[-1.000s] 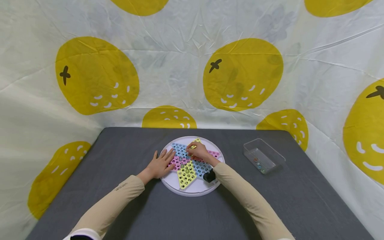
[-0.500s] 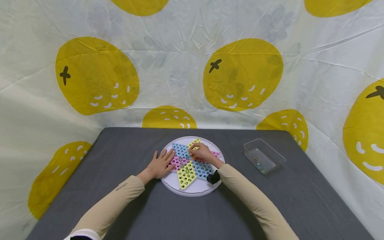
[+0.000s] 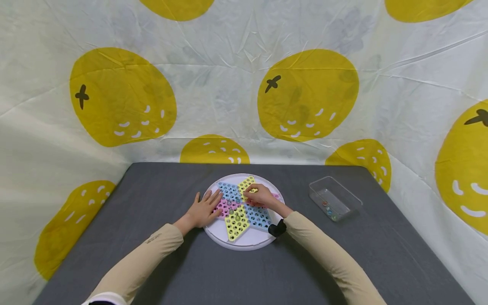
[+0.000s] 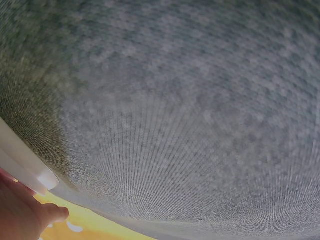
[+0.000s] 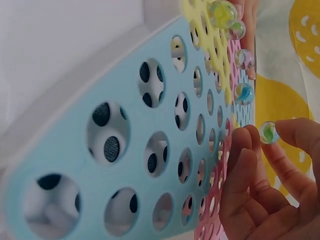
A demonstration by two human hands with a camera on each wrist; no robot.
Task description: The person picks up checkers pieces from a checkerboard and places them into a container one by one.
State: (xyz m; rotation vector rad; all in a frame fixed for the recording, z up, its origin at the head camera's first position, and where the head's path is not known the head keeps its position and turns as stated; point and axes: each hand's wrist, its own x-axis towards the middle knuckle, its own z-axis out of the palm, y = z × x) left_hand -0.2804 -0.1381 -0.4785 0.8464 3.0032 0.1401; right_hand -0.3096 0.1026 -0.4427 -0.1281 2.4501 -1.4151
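Observation:
A round white Chinese checkers board (image 3: 248, 245) lies on the dark table, its star made of perforated blue, pink and yellow sections. My left hand (image 3: 203, 211) rests on the board's left side with fingers spread straight. Over the far right part of the star is my right hand (image 3: 262, 195). In the right wrist view it pinches a clear glass marble (image 5: 269, 132) with a green swirl between thumb and fingertips. Several marbles sit in holes near the star's middle, among them a blue marble (image 5: 244, 93) and a yellow-green marble (image 5: 222, 14).
A clear plastic box (image 3: 335, 199) to the right of the board holds several marbles (image 3: 330, 212) in its near left corner. The dark grey table (image 3: 236, 279) meets a white cloth wall (image 3: 221, 97) printed with yellow fruit at its back and sides.
My right hand has shifted to the right and slightly towards me, away from the middle of the star, uncovering part of the yellow section. The left hand stays in place.

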